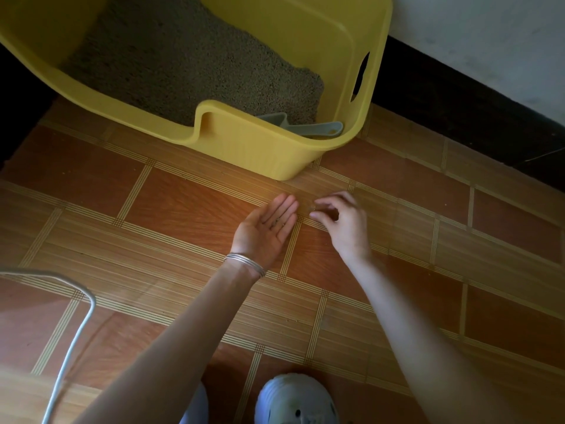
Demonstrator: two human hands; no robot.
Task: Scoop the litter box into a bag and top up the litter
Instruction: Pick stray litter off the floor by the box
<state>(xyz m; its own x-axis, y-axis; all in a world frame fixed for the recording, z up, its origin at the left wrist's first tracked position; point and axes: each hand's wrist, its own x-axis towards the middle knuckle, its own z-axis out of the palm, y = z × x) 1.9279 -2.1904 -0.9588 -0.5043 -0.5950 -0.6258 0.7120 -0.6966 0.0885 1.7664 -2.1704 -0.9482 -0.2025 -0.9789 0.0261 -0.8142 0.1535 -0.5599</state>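
A yellow litter box stands on the floor at the top, with grey-brown litter inside. A grey scoop lies in its near right corner. My left hand lies palm up on the floor below the box, fingers straight, with a few litter grains on the palm. Right beside it my right hand hovers over the floor with fingers curled, thumb and forefinger pinching a small grain at the tips.
The floor is orange-brown tile with striped bands. A dark skirting and white wall run along the right. A pale curved cord or rim lies at the lower left. My light shoe is at the bottom edge.
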